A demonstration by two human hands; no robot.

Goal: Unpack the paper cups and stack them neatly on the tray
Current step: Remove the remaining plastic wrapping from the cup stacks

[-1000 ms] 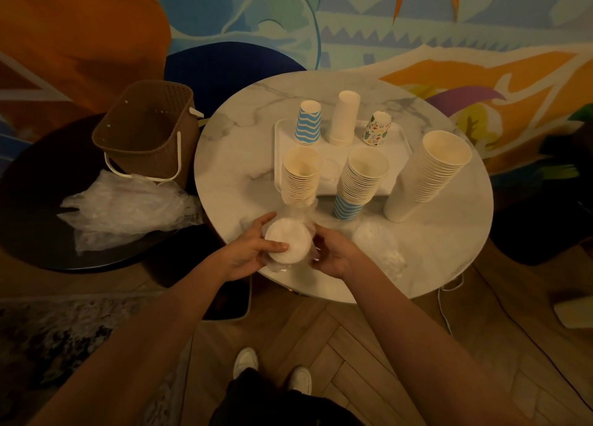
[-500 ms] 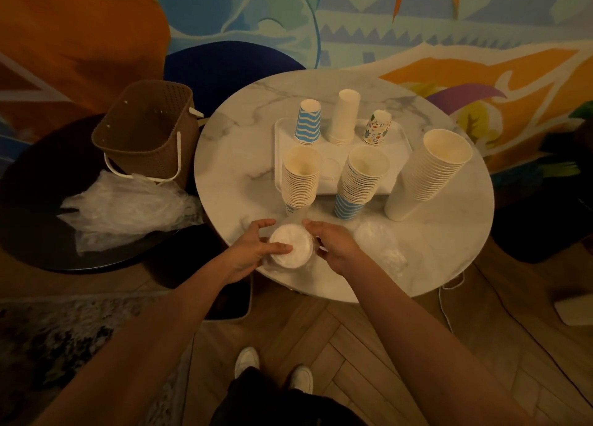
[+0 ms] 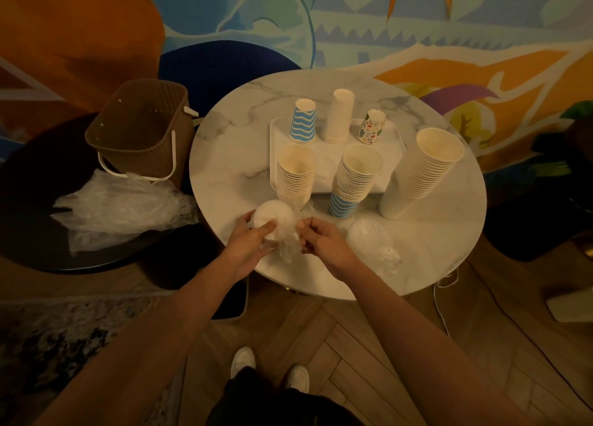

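While left hand grips the wrapped cup stack end-on, right hand pinches its wrap just right. Tray lies farther back.

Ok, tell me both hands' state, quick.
Left hand: grips the wrapped cup stack.
Right hand: pinches the plastic wrap.

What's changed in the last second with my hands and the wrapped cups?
The wrapped cup pack shifted slightly left and away, the left hand still gripping it. The right hand came off the pack's side and now pinches the bunched plastic wrap. Cup stacks, tray and basket stayed put.
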